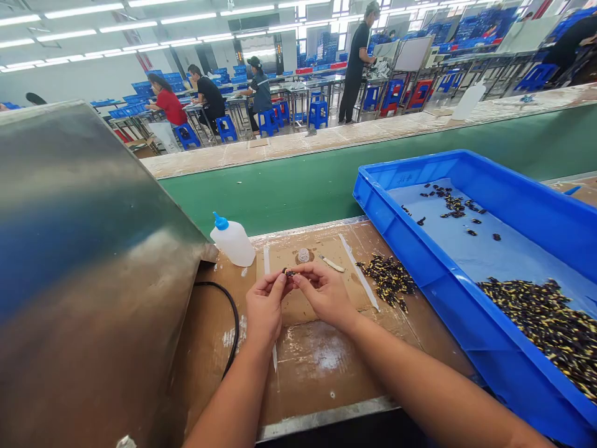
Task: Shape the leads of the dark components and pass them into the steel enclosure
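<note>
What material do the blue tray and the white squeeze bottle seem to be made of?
The blue tray looks like moulded rigid plastic, with a smooth, slightly glossy finish and ribbed walls. The white bottle looks like soft plastic, perhaps polyethylene: its wall is milky and semi-translucent, with a low sheen.

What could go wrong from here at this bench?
The small dark part pinched between the left hand and right hand is tiny and could slip from the fingertips. The loose pile of black-and-yellow parts lies unconfined on the cardboard beside the blue plastic crate, so a forearm might scatter it. The white squeeze bottle sits close to the left hand and could get knocked over.
</note>
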`<move>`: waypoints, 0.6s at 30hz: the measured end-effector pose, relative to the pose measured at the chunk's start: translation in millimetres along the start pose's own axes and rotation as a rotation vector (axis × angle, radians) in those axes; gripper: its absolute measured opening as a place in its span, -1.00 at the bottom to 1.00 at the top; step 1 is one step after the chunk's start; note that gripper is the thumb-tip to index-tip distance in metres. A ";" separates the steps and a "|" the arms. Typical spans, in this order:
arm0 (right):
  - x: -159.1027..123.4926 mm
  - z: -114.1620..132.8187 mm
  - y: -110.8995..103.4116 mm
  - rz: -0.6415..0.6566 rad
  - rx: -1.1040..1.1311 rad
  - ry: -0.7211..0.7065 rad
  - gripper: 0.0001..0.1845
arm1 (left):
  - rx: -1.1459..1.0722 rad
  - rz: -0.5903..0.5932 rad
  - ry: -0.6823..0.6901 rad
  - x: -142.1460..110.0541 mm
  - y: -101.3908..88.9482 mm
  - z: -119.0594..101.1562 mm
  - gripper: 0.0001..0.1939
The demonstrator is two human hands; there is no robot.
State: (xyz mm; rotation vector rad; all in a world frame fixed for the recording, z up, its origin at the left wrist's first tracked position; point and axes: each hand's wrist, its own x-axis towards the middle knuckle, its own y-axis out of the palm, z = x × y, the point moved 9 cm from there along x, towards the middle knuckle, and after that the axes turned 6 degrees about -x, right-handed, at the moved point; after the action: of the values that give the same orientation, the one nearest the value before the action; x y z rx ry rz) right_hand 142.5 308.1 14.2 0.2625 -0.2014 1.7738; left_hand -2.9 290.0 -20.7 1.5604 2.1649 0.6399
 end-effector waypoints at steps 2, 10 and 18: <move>-0.7 -0.1 2.1 0.014 0.022 0.011 -0.72 | -0.024 0.010 -0.012 0.9 1.6 -0.1 -0.67; -2.3 12.8 -1.3 -0.022 -0.081 -0.055 -0.79 | -0.203 -0.043 -0.153 2.9 -5.0 6.8 -0.67; -6.5 33.2 -7.2 -0.075 -0.198 -0.206 -0.84 | -0.245 0.011 -0.186 1.9 -1.3 5.5 -0.67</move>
State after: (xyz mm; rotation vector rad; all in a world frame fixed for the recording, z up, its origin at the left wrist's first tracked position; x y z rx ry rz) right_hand 153.1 294.5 44.1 0.3055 -0.5063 1.6385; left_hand -1.5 292.2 -26.0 1.4419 1.8672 0.7047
